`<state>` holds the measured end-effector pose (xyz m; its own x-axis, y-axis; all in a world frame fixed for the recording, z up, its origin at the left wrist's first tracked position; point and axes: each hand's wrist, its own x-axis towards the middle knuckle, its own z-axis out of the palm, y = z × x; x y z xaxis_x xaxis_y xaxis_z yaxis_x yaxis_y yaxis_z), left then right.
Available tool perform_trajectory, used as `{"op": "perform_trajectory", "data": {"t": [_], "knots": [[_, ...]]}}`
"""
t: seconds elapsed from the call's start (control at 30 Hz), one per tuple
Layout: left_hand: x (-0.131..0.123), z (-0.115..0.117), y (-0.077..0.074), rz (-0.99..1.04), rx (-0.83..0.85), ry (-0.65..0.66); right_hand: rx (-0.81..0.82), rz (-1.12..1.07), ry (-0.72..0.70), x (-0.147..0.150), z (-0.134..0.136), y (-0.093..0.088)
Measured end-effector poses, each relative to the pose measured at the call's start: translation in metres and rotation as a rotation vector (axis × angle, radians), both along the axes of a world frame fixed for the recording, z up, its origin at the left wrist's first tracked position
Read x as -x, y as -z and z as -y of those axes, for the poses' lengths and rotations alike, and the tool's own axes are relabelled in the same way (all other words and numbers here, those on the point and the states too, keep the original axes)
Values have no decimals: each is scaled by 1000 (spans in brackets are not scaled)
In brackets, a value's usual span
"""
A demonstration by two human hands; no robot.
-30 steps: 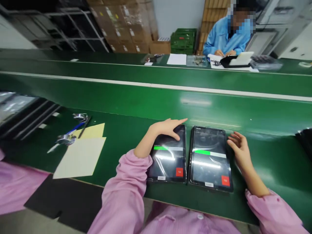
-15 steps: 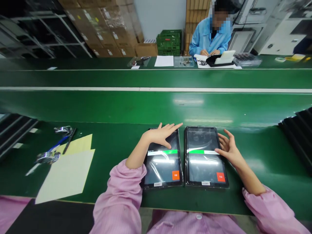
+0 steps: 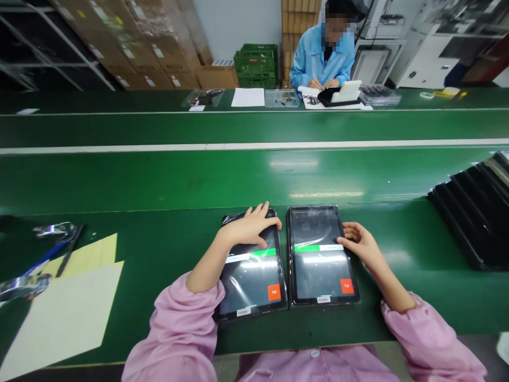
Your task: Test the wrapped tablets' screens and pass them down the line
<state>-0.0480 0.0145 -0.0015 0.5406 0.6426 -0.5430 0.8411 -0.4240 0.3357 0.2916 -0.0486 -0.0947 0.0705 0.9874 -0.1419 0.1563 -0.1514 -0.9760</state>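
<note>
Two black tablets lie side by side on the green bench in front of me, both lit with a green bar and a red button. My left hand (image 3: 248,227) rests flat on the upper part of the left tablet (image 3: 251,276), fingers spread and covering its top edge. My right hand (image 3: 360,244) lies at the right edge of the right tablet (image 3: 320,257), fingers curled against its side at the green bar's height. Pink sleeves cover both my forearms.
Cream paper sheets (image 3: 67,307), a blue pen and foil wrappers (image 3: 24,284) lie at the left. Black trays (image 3: 473,212) are stacked at the right. Beyond the conveyor belt (image 3: 199,175), a person in a blue coat (image 3: 324,50) works at the far bench.
My left hand's stretched fingers have drawn back and settled on the left tablet's top. My right hand went from lifted and spread to curled against the right tablet's edge. The view shifted rightward.
</note>
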Motion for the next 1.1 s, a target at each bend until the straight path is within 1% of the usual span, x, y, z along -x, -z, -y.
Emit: {"op": "perform_trajectory", "data": {"t": [0.1,0.23,0.33,0.53,0.7,0.77,0.9,0.97,1.1], "knots": [[1,0,3,13,0,-4,-16,34,5,3,1,-1],[3,-1,6,40,-20,32,34,-38,-139,-5,-2,-6],[3,-2,5,15,-19,35,47,-52,-178,-11,-4,-8],[1,-2,2,10,-31,62,34,42,-148,-10,4,-6],[-2,-2,-2,-24,10,5,24,105,-109,-5,9,-7],[-2,-1,-2,-20,7,14,39,87,-111,-5,9,-9],[-1,-1,-1,-3,-15,39,79,-17,-151,-7,5,-12],[-1,-1,-2,-1,-17,45,67,-32,-144,-7,4,-12],[-5,-1,-5,-44,6,23,14,12,-128,-5,6,-8]]}}
